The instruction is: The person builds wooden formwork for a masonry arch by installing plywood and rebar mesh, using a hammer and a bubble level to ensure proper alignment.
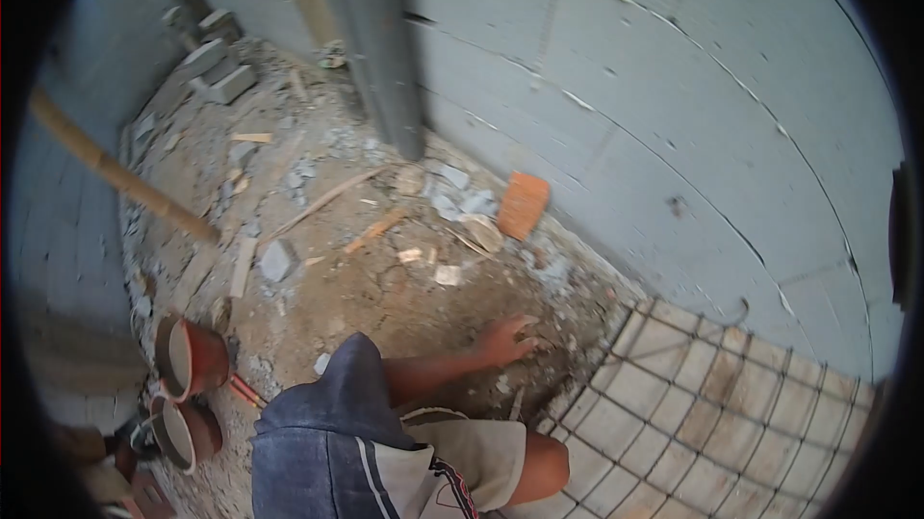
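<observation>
My left hand (505, 341) reaches out over bare, dug-up soil (438, 312), at the end of my bent arm. Its fingers are slightly curled and apart, a little blurred, and I see nothing held in them. Under the arm is my knee (539, 469), beside the edge of a steel rebar grid (695, 379) that lies over pale boards or slabs. Small stones and clods surround the hand. My right hand is out of view.
Two orange buckets (209, 365) stand at left beside red-handled tools (247, 391). Part of another person (91, 447) shows at the lower left. A bamboo pole (125, 170), a grey pipe (380, 47), an orange tile piece (525, 205), and grey blocks (231, 84) lie around near block walls (616, 66).
</observation>
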Demonstrator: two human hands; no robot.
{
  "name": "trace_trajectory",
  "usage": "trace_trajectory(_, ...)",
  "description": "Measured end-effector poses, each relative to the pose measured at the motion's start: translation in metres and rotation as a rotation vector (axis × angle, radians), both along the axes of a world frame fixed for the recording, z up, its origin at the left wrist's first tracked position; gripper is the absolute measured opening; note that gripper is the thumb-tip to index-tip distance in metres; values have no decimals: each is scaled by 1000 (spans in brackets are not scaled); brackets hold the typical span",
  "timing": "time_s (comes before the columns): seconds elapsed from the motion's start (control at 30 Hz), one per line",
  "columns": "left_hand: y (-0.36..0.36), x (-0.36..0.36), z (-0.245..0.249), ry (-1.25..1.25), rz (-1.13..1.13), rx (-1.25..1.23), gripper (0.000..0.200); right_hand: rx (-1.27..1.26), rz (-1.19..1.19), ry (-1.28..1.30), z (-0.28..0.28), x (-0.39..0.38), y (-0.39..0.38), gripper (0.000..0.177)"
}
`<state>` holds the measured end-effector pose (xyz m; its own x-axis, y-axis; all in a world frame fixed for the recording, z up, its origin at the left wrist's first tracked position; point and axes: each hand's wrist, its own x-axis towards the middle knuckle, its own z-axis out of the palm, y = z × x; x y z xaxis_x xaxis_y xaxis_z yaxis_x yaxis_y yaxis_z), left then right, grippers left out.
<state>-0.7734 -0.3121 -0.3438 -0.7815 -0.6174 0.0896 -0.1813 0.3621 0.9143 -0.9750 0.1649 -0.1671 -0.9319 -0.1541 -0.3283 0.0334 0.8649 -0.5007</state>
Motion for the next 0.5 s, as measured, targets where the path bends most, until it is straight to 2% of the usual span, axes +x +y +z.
trace_trajectory(0.07, -27, 40, 0, -216, 105, -51, 44, 7, 29, -45, -22, -14, -3, 40)
trace_trajectory(0.13, -35, 60, 2, -183, 120, -8, 44, 27, 6, -95, -38, -16, 15, 40)
trace_trajectory(0.17, -27, 58, -1, -137, 72, 68, 43, 38, -33, -116, -41, -6, 37, 40)
trace_trajectory(0.2, -19, 57, -13, -106, 66, 32, 40, 54, -109, -139, -47, 23, 69, 40)
trace_trajectory(0.23, -15, 51, -26, -58, -29, 5, 36, 85, -227, -168, -53, 77, 116, 40)
trace_trajectory(0.27, -5, 37, -7, 0, -91, -11, 32, 120, -371, -202, -63, 160, 158, 40)
trace_trajectory(0.33, 13, 6, 8, 21, -301, 20, 30, 210, -611, -274, -92, 350, 184, 41)
trace_trajectory(0.37, 27, -13, -3, 56, -374, 176, 31, 293, -671, -307, -108, 437, 172, 41)
trace_trajectory(0.43, 59, -57, -10, -7, -580, 147, 37, 545, -657, -355, -121, 544, 137, 41)
trace_trajectory(0.47, 66, -77, -21, -40, -625, 105, 40, 628, -732, -380, -127, 579, 121, 42)
trace_trajectory(0.5, 68, -107, -48, -38, -829, 67, 40, 605, -920, -400, -132, 607, 98, 42)
